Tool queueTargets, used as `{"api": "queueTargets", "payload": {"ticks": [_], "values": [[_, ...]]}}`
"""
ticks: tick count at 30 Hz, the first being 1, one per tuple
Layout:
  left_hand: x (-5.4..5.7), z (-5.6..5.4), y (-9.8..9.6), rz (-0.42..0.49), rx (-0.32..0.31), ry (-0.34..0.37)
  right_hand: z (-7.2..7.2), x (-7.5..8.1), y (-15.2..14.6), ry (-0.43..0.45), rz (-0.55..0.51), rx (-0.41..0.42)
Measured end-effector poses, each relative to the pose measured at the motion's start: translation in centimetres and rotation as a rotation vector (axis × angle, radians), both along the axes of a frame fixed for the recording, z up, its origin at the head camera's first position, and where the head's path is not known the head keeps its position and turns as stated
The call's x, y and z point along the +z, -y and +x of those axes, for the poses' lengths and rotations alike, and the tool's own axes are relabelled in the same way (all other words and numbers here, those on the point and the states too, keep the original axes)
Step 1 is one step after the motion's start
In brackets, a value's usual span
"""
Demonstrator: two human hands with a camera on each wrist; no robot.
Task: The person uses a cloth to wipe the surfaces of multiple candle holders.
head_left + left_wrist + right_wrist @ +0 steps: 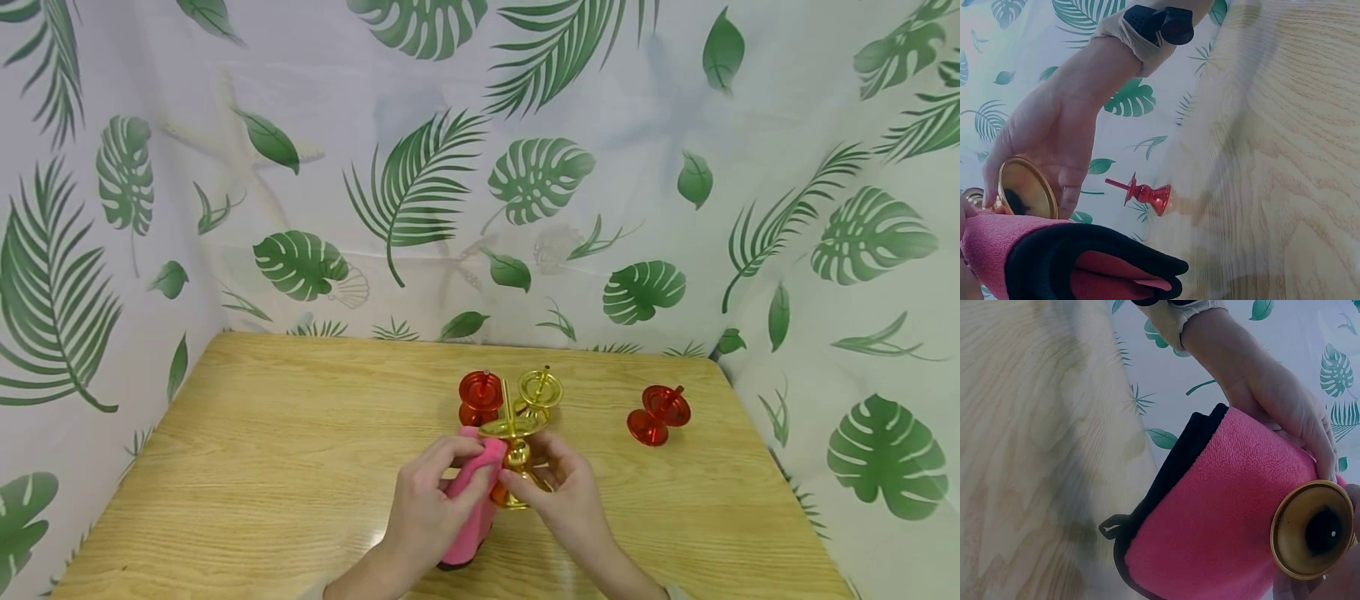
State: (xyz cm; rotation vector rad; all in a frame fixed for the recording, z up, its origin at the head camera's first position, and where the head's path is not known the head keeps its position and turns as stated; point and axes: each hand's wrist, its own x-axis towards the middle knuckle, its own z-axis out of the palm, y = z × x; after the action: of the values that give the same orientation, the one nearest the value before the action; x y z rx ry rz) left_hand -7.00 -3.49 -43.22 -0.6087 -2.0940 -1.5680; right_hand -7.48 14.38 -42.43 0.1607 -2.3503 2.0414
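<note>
Just above the table, my right hand (566,492) grips a gold candle holder (517,454) by its lower part, spike upward. My left hand (429,504) pinches a folded pink cloth (474,521) with dark edging and presses it against the holder's left side. In the right wrist view the cloth (1229,506) hangs down beside the holder's hollow base (1310,531). From the left wrist view, the base (1029,187) shows between the cloth (997,244) and the right hand (1054,131).
Behind the hands stand a red candle holder (480,396) and a second gold one (538,392). Another red candle holder (658,414) is farther right on the wooden table (285,450). Leaf-patterned cloth walls (450,292) border the table at the back and sides.
</note>
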Motion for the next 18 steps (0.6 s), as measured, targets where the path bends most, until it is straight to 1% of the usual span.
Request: {"api": "queueTargets", "payload": {"ticks": [4,7,11,13,16,18], "values": [[-0.5,-0.4,0.0,0.011,0.000,-0.038,0.1,0.0,-0.2,-0.008,0.002,0.017],[-0.8,-0.6,0.1,0.016,0.008,-0.051,0.2,0.1,-0.6,-0.036,-0.010,0.066],[-0.8,-0.8,0.4,0.018,0.013,-0.022,0.0,0.0,-1.2,-0.108,-0.027,0.152],[-0.8,-0.9,0.4,0.017,0.013,-0.012,0.0,-0.1,-1.4,-0.131,-0.039,0.180],[-1.0,-1.0,0.5,0.019,0.007,-0.019,-0.1,-0.2,-1.6,-0.131,-0.052,0.187],[-1.0,-1.0,0.5,0.023,-0.001,-0.026,-0.1,-0.3,-1.6,-0.125,-0.051,0.171]]}}
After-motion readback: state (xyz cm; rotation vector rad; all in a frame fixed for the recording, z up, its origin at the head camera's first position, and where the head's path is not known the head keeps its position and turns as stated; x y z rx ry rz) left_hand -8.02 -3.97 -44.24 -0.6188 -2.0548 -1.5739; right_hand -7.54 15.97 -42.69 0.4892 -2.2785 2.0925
